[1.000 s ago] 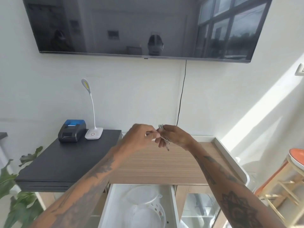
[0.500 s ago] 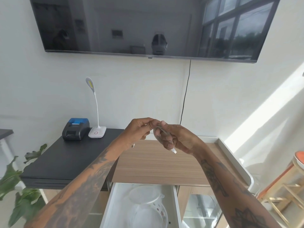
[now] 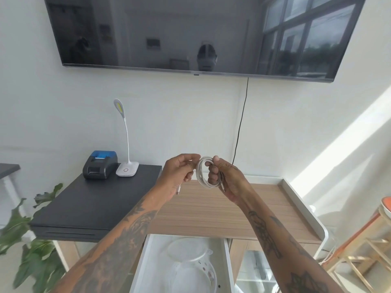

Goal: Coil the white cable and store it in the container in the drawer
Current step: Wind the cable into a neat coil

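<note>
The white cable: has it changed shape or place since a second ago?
Yes. The white cable now shows as an open loop between the left hand and right hand, over the wooden top's back edge.

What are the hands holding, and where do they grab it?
The white cable: the right hand grips the coil's side, the left hand pinches its loose end.

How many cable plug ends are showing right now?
2. One plug end hangs below the left hand; the other plug end pokes out under the right hand, beside the white cable coil. None seem hidden.
</note>
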A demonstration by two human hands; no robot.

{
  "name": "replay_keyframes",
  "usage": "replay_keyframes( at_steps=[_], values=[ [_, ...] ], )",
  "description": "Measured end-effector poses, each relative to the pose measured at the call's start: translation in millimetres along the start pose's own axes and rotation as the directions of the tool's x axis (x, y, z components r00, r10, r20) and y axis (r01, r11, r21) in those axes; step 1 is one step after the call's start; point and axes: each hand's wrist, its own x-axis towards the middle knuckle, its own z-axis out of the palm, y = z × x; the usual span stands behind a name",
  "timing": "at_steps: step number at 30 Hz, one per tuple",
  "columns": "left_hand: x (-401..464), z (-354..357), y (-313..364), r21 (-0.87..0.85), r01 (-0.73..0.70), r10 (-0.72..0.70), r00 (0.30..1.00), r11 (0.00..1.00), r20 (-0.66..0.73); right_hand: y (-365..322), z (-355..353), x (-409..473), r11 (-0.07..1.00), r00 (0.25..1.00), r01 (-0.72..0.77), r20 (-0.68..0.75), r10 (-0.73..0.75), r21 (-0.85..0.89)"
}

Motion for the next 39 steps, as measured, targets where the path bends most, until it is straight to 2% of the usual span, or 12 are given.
replay_keyframes(
  at_steps=[3, 7, 10, 14, 18, 21, 25, 28, 32, 35, 37, 39],
  values=[
    [-5.4, 1.7, -11.7, 0.124, -0.028, 0.034, 0.998, 0.992, -0.048, -0.6, -0.4, 1.4, 0.997, 0.998, 0.045, -0.051, -0.048, -0.06],
    [-10.9, -3.6, -15.5, 0.3, 0.007, 0.014, 0.998, 0.954, -0.067, 4.8, -4.7, 0.8, 0.938, 0.966, 0.117, -0.183, -0.184, -0.326],
    [-12.4, -7.5, -7.4, 0.345, 0.042, -0.028, 0.999, 0.938, -0.045, 11.7, -5.7, 0.4, 0.93, 0.939, 0.13, -0.26, -0.226, -0.343],
    [-20.2, -4.4, 0.5, 0.07, 0.348, -0.35, 0.936, 0.935, 0.028, 15.8, -2.6, 0.3, 0.901, 0.912, 0.108, -0.319, -0.258, -0.419],
    [-27.4, 1.6, -2.3, -0.124, 0.434, -0.432, 0.901, 0.892, 0.049, 17.8, 1.9, -3.3, 0.801, 0.907, 0.094, -0.28, -0.313, -0.592],
    [-31.5, 14.6, -11.7, -0.182, 0.396, -0.402, 0.916, 0.9, 0.005, 23.0, 6.6, -3.2, 0.813, 0.921, 0.087, -0.264, -0.285, -0.575],
    [-37.3, 31.7, -24.1, -0.174, 0.196, -0.226, 0.959, 0.965, -0.169, 27.2, 8.5, -4.9, 0.901, 0.94, 0.089, -0.265, -0.217, -0.424],
    [-37.3, 34.8, -34.6, 0.024, 0.039, -0.031, 0.964, 0.999, -0.265, 27.0, 8.0, -6.7, 0.918, 0.947, 0.105, -0.243, -0.21, -0.383],
    [-36.3, 36.8, -43.3, 0.22, -0.05, 0.137, 0.906, 0.974, -0.401, 25.2, 10.0, -7.1, 0.943, 0.96, 0.107, -0.215, -0.181, -0.315],
    [-32.6, 34.9, -41.8, 0.204, -0.014, 0.102, 0.897, 0.979, -0.429, 25.1, 11.4, -9.8, 0.949, 0.978, 0.11, -0.14, -0.157, -0.295],
    [-29.7, 31.8, -38.8, 0.114, 0.057, -0.011, 0.929, 0.992, -0.369, 26.4, 13.2, -13.1, 0.956, 0.987, 0.119, -0.071, -0.143, -0.269],
    [-28.8, 29.8, -36.8, 0.109, 0.092, -0.058, 0.957, 0.99, -0.284, 29.0, 16.3, -15.9, 0.966, 0.991, 0.128, -0.019, -0.136, -0.226]
  ],
)
